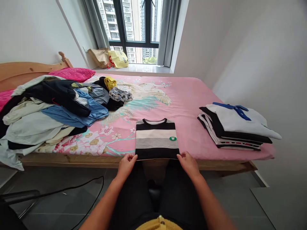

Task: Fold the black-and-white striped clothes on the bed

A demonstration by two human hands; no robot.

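A striped T-shirt (155,134) in black, cream and grey lies folded into a neat rectangle at the bed's front edge, collar facing the window. A green oval patch with a white letter marks its right side. My left hand (127,164) pinches the near left corner between thumb and fingers. At the near right corner, my right hand (188,163) grips the cloth the same way. The shirt's near edge stretches between both hands, at the brink of the mattress.
Loose clothes (55,108) are heaped on the bed's left side. A stack of folded clothes (237,127) sits at the right, a blue-trimmed white garment on top. Pink pillow (74,74) and headboard (28,72) are far left. Bags (118,59) stand on the windowsill; a black cable (72,187) runs lower left.
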